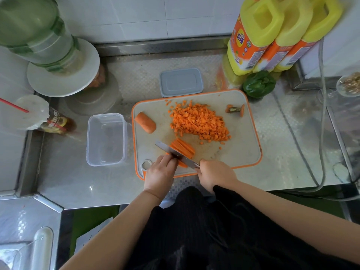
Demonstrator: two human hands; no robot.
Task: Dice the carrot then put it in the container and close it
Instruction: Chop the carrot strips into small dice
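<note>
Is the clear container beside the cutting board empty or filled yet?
Empty: the clear container shows only its bare bottom, and the diced carrot lies on the board.

Bare forearms and hands; a black, faintly ribbed garment covers the torso.

Bare steel counter right of the cutting board gives open passage. Left edge is hemmed by the open container, just beside the board. Lid and green pepper crowd the far edge; yellow bottles wall the far right corner.
</note>
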